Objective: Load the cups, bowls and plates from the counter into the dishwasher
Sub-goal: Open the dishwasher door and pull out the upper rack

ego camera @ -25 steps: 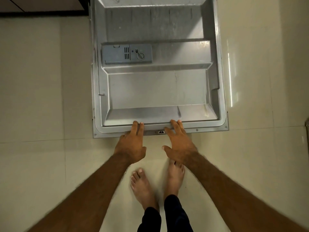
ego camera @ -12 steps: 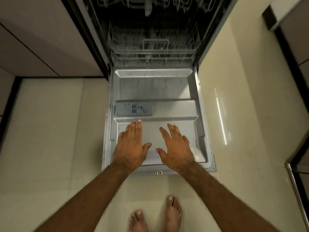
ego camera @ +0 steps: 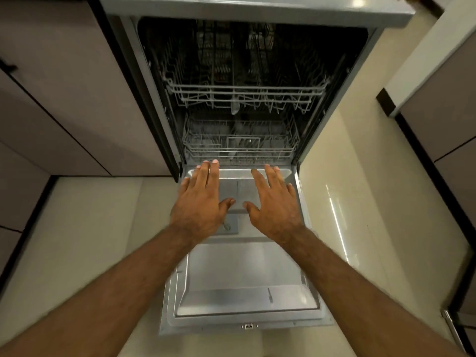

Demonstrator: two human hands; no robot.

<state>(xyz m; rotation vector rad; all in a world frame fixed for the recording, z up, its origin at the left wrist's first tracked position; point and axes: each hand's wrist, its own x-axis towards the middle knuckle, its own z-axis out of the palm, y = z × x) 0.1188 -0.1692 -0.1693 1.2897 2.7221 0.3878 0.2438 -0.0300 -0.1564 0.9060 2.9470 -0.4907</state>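
You are holding your left hand [ego camera: 203, 202] and right hand [ego camera: 273, 204] open and empty over the lowered dishwasher door [ego camera: 244, 274], positioned to draw out the seemingly empty lower rack [ego camera: 242, 148]; dishes are lying out of view.

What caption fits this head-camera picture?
Left hand and right hand reach over the dishwasher door toward the lower rack.
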